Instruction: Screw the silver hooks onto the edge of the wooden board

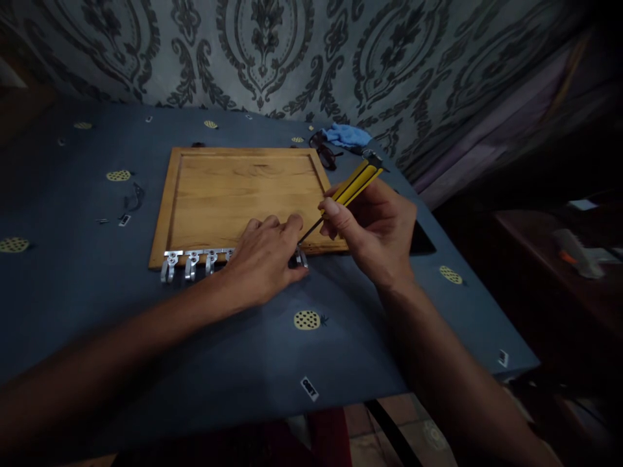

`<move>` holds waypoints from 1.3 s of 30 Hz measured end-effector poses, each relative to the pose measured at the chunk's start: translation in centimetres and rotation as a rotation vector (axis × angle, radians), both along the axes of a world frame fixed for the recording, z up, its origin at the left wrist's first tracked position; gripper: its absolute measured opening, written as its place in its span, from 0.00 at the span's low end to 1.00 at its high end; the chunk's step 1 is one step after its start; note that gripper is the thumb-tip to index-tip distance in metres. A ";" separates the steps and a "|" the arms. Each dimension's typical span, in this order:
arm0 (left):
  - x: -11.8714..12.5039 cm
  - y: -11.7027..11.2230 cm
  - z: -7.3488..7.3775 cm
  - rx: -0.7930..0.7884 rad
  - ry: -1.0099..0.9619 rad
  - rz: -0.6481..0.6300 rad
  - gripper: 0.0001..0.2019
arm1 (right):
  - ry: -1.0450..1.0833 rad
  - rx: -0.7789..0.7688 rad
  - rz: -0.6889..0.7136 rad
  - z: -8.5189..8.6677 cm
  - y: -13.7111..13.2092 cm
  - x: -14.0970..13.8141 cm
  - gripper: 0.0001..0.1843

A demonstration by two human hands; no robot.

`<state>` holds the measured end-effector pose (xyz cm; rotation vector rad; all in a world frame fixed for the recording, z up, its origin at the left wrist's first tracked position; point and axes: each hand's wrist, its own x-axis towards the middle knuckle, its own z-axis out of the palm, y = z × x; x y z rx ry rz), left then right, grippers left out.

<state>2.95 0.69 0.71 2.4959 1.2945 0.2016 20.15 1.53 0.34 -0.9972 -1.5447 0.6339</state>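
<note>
A wooden board [248, 194] with a raised frame lies flat on the cloth-covered table. Along its near edge runs a row of silver metal hooks [191, 264]. My left hand [267, 256] lies over that edge, fingers bent on the wood and thumb beside the rightmost metal hook [300, 257], which it steadies; the fingers partly hide this hook. In my right hand [372, 224] is a yellow and black folding hex key set [351, 185], held tilted, with one thin shaft out. The shaft's end meets the rightmost hook; its tip shape is too small to tell.
Sunglasses [326, 152] and a blue cloth [346, 135] lie beyond the board's far right corner. A loose dark hook-like piece [135, 196] and small screws [102, 221] are at left. A dark flat object [422, 239] sits behind my right wrist. Patterned fabric hangs behind.
</note>
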 end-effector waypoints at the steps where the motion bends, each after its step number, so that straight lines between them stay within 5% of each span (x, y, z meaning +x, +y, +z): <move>1: 0.0 0.0 0.0 0.002 -0.001 -0.001 0.24 | -0.001 -0.006 -0.001 0.0 0.0 0.0 0.17; 39: 0.1 -0.1 0.0 0.018 0.010 0.016 0.25 | -0.007 0.048 -0.006 -0.3 -0.2 -0.4 0.16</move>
